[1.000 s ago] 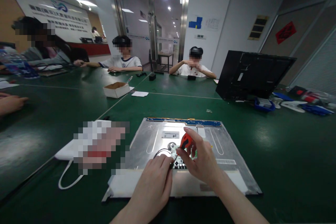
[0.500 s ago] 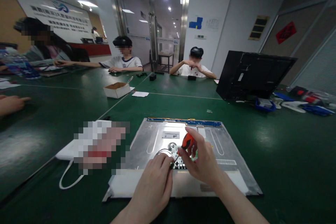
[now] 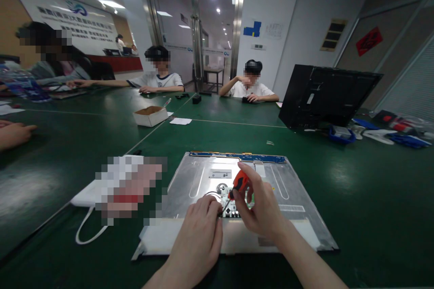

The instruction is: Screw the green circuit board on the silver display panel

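Note:
My right hand (image 3: 259, 203) is closed around the red-and-black handle of a screwdriver (image 3: 241, 180). Its thin shaft slants down to the left, toward the fingertips of my left hand (image 3: 201, 226). Those left fingers are curled together at the edge of a small green circuit board (image 3: 233, 211); whatever they pinch is hidden. The board sits on the metal back of a flat display panel (image 3: 183, 185), which lies in front of me on the table. A blue circuit strip (image 3: 217, 156) runs along the panel's far edge, and a dark cable curves beside my left fingers.
Left of the panel lies a white device with a cable (image 3: 84, 194), partly pixelated. Farther off are an open white box (image 3: 151, 116) and a paper slip (image 3: 181, 121). A black monitor (image 3: 325, 97) stands at right near a blue tray (image 3: 342, 134). Several people sit around the green table (image 3: 366, 203).
The screwdriver handle has tilted slightly left in my right hand. My left hand has barely moved. Across the table, a person has lowered one hand to a black object.

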